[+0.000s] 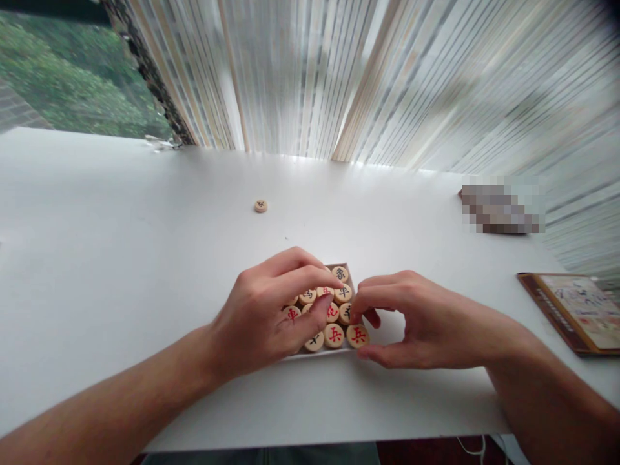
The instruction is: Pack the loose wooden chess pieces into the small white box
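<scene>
A shallow box (349, 274) holds rows of round wooden xiangqi pieces with red or black characters. My left hand (276, 303) arches over its left part, thumb and forefinger apart above the middle pieces; it hides several of them. At the front right corner, a xiangqi piece (358, 336) with a red character sits a little higher than its neighbour and overlaps the box edge. My right hand (411, 320) has thumb and forefinger around this piece, the other fingers curled. Another red-marked piece (334, 335) lies just left of it.
One loose xiangqi piece (261, 206) lies farther back on the white table (145, 258). A brown-edged booklet or box (571, 316) is at the right, with a blurred-out object (501, 208) behind it. Striped curtains (290, 77) hang along the back edge.
</scene>
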`<control>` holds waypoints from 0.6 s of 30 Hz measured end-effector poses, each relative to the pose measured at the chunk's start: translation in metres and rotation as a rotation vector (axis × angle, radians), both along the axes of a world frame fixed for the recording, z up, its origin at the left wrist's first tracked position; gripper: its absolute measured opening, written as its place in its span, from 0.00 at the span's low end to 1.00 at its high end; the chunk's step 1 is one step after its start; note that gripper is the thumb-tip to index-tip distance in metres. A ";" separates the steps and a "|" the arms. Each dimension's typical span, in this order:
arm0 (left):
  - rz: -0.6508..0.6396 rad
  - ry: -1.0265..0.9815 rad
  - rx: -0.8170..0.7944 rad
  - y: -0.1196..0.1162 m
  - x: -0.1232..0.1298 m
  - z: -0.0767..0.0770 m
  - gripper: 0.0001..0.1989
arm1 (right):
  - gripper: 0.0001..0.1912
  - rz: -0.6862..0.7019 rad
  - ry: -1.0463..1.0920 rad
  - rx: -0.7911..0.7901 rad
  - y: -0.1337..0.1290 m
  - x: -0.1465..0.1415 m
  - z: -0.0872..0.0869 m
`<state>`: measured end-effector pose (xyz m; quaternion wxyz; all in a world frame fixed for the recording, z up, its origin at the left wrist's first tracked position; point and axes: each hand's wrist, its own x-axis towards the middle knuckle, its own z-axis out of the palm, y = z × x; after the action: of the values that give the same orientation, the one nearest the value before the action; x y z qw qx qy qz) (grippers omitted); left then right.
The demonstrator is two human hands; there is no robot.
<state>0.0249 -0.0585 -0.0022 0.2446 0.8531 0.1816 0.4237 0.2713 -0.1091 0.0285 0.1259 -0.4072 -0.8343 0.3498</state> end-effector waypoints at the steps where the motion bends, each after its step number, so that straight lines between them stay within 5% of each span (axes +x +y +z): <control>1: 0.002 0.001 0.001 0.000 0.000 0.000 0.09 | 0.06 -0.003 -0.003 0.002 0.000 0.000 0.000; 18: 0.011 0.026 0.007 0.000 0.000 0.002 0.09 | 0.11 0.072 0.052 -0.044 0.001 -0.001 -0.002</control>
<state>0.0248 -0.0590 -0.0005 0.2366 0.8583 0.1881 0.4146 0.2707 -0.1080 0.0262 0.1258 -0.3704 -0.8368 0.3830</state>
